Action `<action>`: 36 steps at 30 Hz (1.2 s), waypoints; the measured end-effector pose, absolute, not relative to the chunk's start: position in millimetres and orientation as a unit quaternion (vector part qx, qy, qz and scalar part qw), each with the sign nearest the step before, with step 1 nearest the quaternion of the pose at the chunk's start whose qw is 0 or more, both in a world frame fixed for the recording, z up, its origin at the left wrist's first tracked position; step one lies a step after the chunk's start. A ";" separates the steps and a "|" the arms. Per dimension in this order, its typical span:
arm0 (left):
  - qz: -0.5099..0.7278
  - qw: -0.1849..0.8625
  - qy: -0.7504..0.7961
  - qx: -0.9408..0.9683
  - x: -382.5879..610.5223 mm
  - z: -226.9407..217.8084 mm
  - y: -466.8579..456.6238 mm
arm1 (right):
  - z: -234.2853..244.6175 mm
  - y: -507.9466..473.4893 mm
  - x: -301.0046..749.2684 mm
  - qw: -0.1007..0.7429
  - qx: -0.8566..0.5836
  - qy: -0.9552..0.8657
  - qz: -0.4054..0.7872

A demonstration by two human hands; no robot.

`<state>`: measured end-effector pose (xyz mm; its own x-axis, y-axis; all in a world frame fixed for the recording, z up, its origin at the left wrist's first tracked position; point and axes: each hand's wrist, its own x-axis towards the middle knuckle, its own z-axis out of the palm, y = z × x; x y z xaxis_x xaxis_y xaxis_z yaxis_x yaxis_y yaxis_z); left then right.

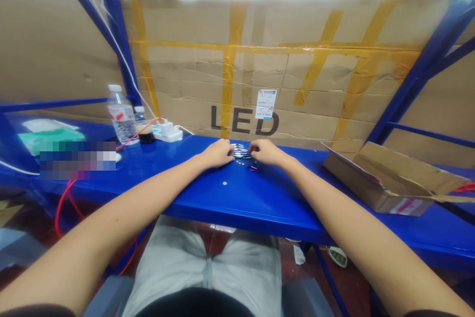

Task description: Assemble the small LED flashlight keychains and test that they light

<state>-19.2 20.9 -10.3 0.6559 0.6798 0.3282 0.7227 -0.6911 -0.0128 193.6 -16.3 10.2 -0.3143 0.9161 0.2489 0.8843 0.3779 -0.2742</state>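
Both my arms reach forward onto a blue shelf. My left hand and my right hand rest knuckles-up with fingers curled, on either side of a small heap of shiny little metal parts. The fingertips of both hands touch the heap; what they pinch, if anything, is too small to make out. A purple piece lies just below my right hand. A single small white dot-like part lies alone nearer to me.
A taped cardboard sheet marked "LED" stands behind the shelf. An open cardboard box lies at the right. At the left stand a water bottle, a dark jar, a white power strip and a red cable.
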 end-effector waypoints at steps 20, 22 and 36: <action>-0.279 -0.051 -0.346 -0.894 -17.8 -4.3 14.5 | 9.5 -14.4 190.0 0.279 -0.470 -0.828 0.122; -0.307 -0.081 -0.335 -0.887 -17.8 -1.8 10.9 | 11.9 -14.8 190.6 0.315 -0.468 -0.801 0.201; -0.228 -0.021 -0.356 -0.906 -13.0 -2.9 3.0 | 13.4 -22.5 187.0 0.295 -0.496 -0.753 0.316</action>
<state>-13.0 3.0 -2.9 0.6431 0.6543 0.3978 0.6348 -0.7461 0.2009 187.0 -22.5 13.4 -0.3341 0.9334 0.1312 0.5600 0.3085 -0.7689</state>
